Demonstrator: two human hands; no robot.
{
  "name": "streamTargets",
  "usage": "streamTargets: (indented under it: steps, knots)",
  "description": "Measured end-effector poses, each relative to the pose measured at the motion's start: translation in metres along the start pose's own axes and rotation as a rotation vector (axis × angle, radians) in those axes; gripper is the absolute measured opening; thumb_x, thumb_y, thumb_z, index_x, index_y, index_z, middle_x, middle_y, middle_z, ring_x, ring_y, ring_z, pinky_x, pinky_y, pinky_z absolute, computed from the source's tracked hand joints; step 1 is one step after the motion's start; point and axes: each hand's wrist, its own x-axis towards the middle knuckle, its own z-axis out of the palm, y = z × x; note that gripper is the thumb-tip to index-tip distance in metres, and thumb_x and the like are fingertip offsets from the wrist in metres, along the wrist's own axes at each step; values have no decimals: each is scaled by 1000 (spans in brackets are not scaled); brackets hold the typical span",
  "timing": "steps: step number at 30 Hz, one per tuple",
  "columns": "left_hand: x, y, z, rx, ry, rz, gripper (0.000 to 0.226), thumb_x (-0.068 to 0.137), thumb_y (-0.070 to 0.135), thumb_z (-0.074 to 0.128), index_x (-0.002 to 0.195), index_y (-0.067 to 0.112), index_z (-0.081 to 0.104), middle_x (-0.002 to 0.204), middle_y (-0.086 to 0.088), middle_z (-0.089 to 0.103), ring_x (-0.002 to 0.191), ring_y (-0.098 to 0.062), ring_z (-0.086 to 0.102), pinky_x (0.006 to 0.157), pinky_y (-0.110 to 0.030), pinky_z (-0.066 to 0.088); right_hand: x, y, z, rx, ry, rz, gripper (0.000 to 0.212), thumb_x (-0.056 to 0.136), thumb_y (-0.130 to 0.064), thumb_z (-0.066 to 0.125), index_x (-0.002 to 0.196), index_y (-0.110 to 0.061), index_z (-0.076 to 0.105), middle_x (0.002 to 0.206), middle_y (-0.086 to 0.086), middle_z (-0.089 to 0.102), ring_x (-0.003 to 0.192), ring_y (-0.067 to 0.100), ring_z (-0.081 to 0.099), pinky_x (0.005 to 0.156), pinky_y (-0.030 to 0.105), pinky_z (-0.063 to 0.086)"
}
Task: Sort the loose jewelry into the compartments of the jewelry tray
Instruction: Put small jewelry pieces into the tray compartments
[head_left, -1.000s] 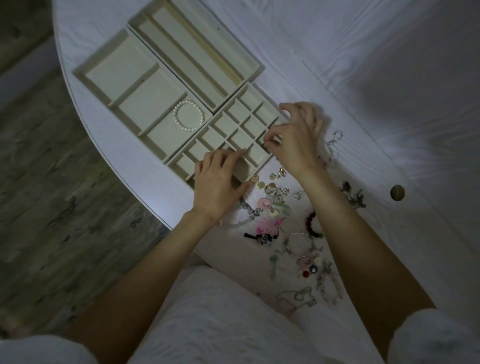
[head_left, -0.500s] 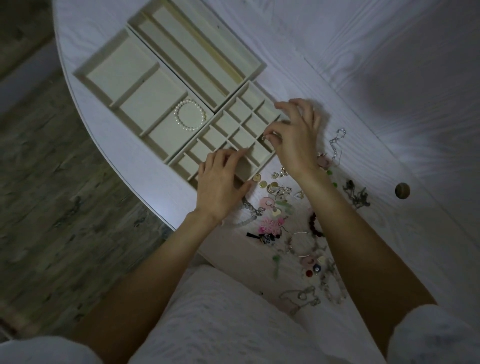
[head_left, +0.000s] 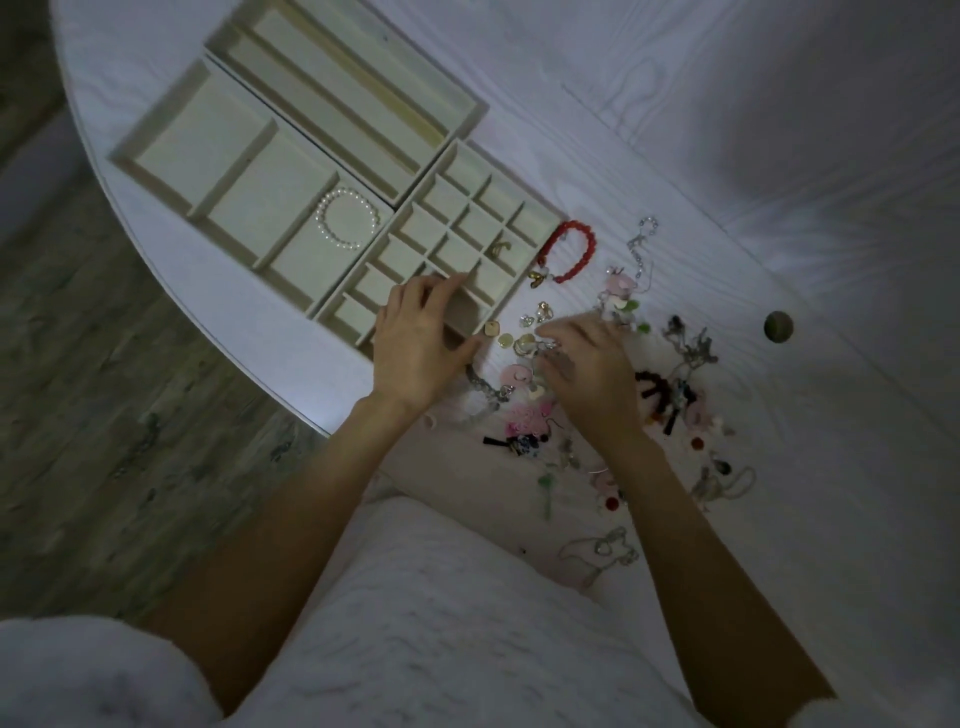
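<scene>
On the white table (head_left: 675, 130) three cream jewelry trays sit together at the left: a tray with three large compartments (head_left: 228, 176), whose nearest bay holds one pearl bracelet (head_left: 347, 218); a tray of long slots (head_left: 343, 88) behind it, with nothing visible in it; and the small-grid tray (head_left: 467, 228), where one small gold piece (head_left: 500, 250) lies in a cell along its right edge. The left hand (head_left: 415, 345) rests on the near corner of that grid, fingers relaxed and fairly flat, gripping nothing. Just right of the grid's edge lies one red bead bracelet (head_left: 569, 253), an open loop touching the table, not any tray. Below it sit a few small gold charms (head_left: 506, 340), then the right hand (head_left: 587, 374), blurred, fingers curled down into the loose jewelry pile (head_left: 670, 395); whether it pinches anything I cannot tell. The pile spreads right and toward the person, too tangled to count. The trays lie up and to the left of the right hand, which is nearer the pile, so any piece picked would likely travel that way.
</scene>
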Motion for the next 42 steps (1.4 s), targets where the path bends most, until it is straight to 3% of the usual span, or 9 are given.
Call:
streamTargets:
  steps: [4,8,13,21,24,29,38,42]
  knots:
    - [0,0,0,5,-5,11,64,79,38,73,134,14,51,119,-14,55,110,-32,48,90,-43,41,6,-11,14,-98,12,-13,21,77,-20,68,96,-10,67,96,9,61,95,30,51,83,37,41]
    - [0,2,0,-4,-3,1,64,78,37,74,134,14,51,119,-14,55,110,-33,48,91,-43,42,14,-9,5,-19,-23,56,20,77,-10,72,92,-5,60,92,11,61,90,29,54,74,39,47]
    - [0,1,0,-11,-7,-2,64,79,37,73,134,14,51,120,-14,55,111,-32,48,90,-43,41,15,2,-6,165,-40,196,20,80,-15,72,92,-8,58,87,-2,62,74,11,58,63,22,47]
    - [-1,0,2,-16,2,0,64,78,35,74,134,14,51,120,-13,55,111,-31,48,91,-43,41,12,10,-14,45,27,148,17,89,-14,61,104,-9,68,89,6,72,75,16,65,67,29,54]
    - [-1,0,2,-13,-4,-2,63,79,35,74,134,15,51,121,-13,55,111,-31,47,92,-42,40,11,12,-17,34,40,158,16,89,-12,61,101,-10,70,84,4,72,71,14,64,63,22,48]
    - [-1,-1,2,-12,-3,0,63,79,35,73,134,14,51,119,-13,55,110,-31,48,90,-42,40,9,22,-25,-49,62,176,13,84,-9,60,92,-10,70,87,6,65,77,21,58,60,25,41]
    - [-2,0,2,-13,-1,2,62,80,35,72,133,13,52,118,-14,56,109,-32,49,89,-43,42,10,26,-21,-40,13,147,14,84,-4,62,97,-7,68,92,9,67,80,22,62,70,39,55]
    - [-2,1,1,-9,-8,0,63,80,37,72,134,14,51,118,-14,55,109,-31,49,90,-43,42,8,20,-23,17,94,138,15,84,1,62,95,-6,68,87,8,67,75,18,60,68,34,55]
